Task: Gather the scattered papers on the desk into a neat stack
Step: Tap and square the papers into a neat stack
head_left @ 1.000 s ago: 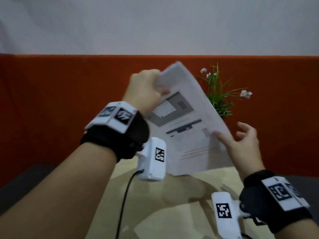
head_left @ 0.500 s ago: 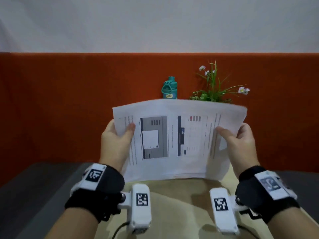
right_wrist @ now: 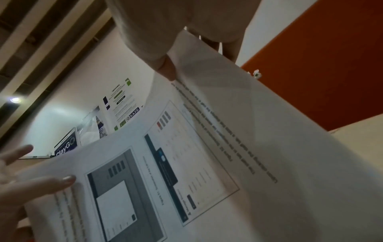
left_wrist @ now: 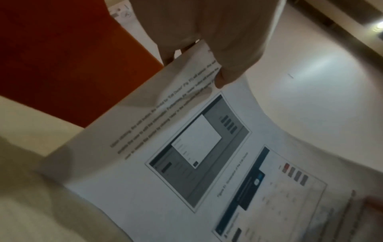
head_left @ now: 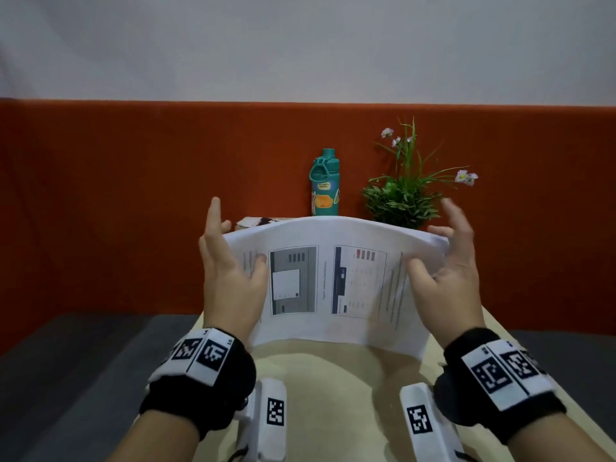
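Observation:
A stack of printed papers (head_left: 333,281) stands in landscape on its lower long edge on the beige desk (head_left: 333,371), bowed toward me. My left hand (head_left: 238,241) pinches the left short edge, thumb on the printed face and fingers behind, the index finger pointing up. My right hand (head_left: 430,248) pinches the right short edge, thumb in front and fingers curled over the top corner. In the left wrist view the papers (left_wrist: 207,163) run away from the thumb (left_wrist: 225,77). The right wrist view shows the papers (right_wrist: 186,163), my right thumb (right_wrist: 165,68) and the left hand (right_wrist: 31,185).
A teal bottle (head_left: 325,188) and a potted plant (head_left: 405,195) stand at the desk's far edge against an orange partition (head_left: 133,195). A low pile of books or cards (head_left: 256,222) peeks out behind the papers. Dark grey surface (head_left: 83,361) lies left of the desk.
The papers went from tilted upright in my raised left hand to landscape between both hands, then came down onto the desk and bowed. Both hands dropped lower.

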